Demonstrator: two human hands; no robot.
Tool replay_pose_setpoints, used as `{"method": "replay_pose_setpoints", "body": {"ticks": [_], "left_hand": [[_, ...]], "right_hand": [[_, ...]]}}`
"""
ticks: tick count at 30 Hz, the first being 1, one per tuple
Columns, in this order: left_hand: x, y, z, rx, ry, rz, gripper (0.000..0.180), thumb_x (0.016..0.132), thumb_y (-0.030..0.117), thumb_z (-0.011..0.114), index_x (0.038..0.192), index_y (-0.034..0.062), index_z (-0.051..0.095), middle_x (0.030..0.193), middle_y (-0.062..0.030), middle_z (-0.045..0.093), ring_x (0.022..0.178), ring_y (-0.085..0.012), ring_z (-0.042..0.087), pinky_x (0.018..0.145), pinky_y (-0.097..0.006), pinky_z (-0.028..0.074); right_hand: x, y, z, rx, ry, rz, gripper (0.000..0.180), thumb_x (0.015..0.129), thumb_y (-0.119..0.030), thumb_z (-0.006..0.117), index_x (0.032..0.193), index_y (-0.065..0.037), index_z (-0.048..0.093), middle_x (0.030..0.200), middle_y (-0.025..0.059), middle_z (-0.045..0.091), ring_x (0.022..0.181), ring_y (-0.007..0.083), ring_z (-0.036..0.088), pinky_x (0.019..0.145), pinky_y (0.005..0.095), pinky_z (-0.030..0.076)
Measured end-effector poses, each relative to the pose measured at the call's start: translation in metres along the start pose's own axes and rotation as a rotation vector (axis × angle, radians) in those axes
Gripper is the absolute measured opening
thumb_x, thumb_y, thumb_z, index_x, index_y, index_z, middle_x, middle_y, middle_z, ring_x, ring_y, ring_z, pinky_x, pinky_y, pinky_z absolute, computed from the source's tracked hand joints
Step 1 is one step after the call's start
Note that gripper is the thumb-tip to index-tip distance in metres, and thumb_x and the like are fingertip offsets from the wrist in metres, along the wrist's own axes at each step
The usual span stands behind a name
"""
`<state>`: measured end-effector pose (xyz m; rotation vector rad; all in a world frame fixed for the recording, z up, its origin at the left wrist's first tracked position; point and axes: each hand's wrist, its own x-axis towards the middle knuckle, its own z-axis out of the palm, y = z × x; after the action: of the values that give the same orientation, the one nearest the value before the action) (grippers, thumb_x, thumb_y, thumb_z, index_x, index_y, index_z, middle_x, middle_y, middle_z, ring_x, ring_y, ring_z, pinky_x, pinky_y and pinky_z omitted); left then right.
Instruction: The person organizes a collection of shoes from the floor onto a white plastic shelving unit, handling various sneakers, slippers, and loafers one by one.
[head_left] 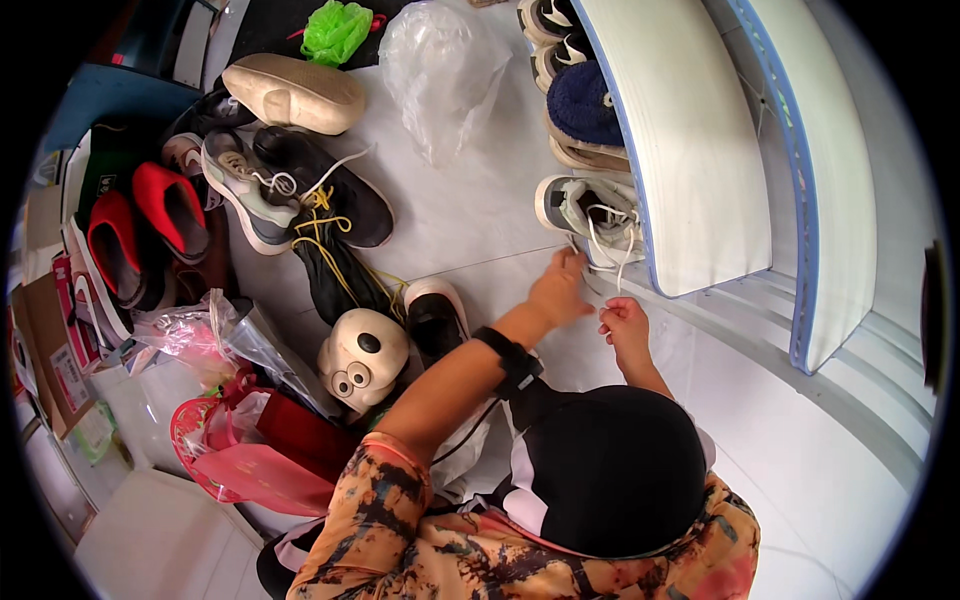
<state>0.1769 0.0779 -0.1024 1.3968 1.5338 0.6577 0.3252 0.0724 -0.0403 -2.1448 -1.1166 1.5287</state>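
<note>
A white lace-up shoe [603, 217] lies at the lower rack edge, its pale laces [621, 262] hanging loose toward me. My left hand [560, 288], below a black wristband, reaches to the near side of this shoe. Its fingers are stretched out by the laces, and I cannot make out anything held in them. Just right of it, my right hand [627, 325] is closed in a pinch below the shoe, on what looks like a white lace end. Beyond the white shoe sit a dark blue fuzzy shoe [583, 103] and black-and-white shoes [553, 48].
White curved rack panels [690, 150] rise at the right. Leftward lie a grey sneaker [245, 190], a black shoe [345, 200], a beige shoe [295, 93], red slippers [170, 210], a white cartoon dog head [365, 360] and red bags [265, 455]. A clear plastic bag [440, 75] lies farther off.
</note>
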Motion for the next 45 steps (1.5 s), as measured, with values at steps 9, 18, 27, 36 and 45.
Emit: {"method": "replay_pose_setpoints", "body": {"ticks": [9, 18, 27, 36, 45], "left_hand": [[-0.007, 0.02, 0.013, -0.529, -0.149, -0.251, 0.038, 0.069, 0.016, 0.068, 0.103, 0.0029, 0.056, 0.106, -0.0153, 0.056, 0.082, -0.0257, 0.062, 0.072, -0.033, 0.049], [0.013, 0.074, -0.058, 0.057, 0.34, 0.526, 0.018, 0.073, 0.004, 0.055, 0.09, -0.0004, 0.059, 0.086, -0.0132, 0.058, 0.08, -0.0288, 0.057, 0.068, -0.036, 0.049], [0.037, 0.094, -0.034, 0.542, -0.001, 0.697, 0.018, 0.074, 0.016, 0.061, 0.086, 0.0031, 0.064, 0.09, -0.0111, 0.063, 0.088, -0.0248, 0.06, 0.072, -0.033, 0.051], [0.046, 0.079, -0.032, 0.058, -0.03, 0.349, 0.032, 0.075, 0.009, 0.057, 0.106, 0.0031, 0.052, 0.079, -0.0127, 0.064, 0.072, -0.0299, 0.063, 0.061, -0.04, 0.051], [0.0, 0.068, -0.07, -0.013, 0.377, 0.352, 0.045, 0.071, 0.0, 0.058, 0.115, 0.0081, 0.051, 0.11, -0.0139, 0.056, 0.088, -0.0315, 0.059, 0.068, -0.039, 0.051]], "right_hand": [[-0.001, 0.007, -0.004, 0.149, -0.049, -0.368, 0.014, 0.083, -0.003, 0.052, 0.092, 0.002, 0.061, 0.079, 0.0071, 0.062, 0.063, 0.0102, 0.053, 0.054, 0.0218, 0.042], [0.021, -0.036, -0.046, 0.683, -0.284, -0.044, 0.018, 0.089, -0.019, 0.051, 0.099, -0.004, 0.055, 0.076, 0.0011, 0.053, 0.054, 0.0093, 0.041, 0.047, 0.0206, 0.033], [0.044, -0.018, -0.067, 0.639, -0.476, -0.154, 0.021, 0.087, -0.026, 0.057, 0.104, -0.013, 0.055, 0.095, -0.0007, 0.056, 0.076, 0.0121, 0.05, 0.065, 0.0272, 0.041], [0.036, -0.043, -0.021, 0.81, -0.318, -0.17, 0.021, 0.086, -0.013, 0.058, 0.107, -0.012, 0.056, 0.086, -0.002, 0.058, 0.067, 0.0052, 0.05, 0.045, 0.0175, 0.036], [0.042, -0.034, -0.008, 0.878, 0.089, -0.274, 0.017, 0.088, -0.012, 0.055, 0.103, -0.005, 0.057, 0.084, 0.0036, 0.061, 0.059, 0.0044, 0.047, 0.045, 0.0166, 0.035]]}}
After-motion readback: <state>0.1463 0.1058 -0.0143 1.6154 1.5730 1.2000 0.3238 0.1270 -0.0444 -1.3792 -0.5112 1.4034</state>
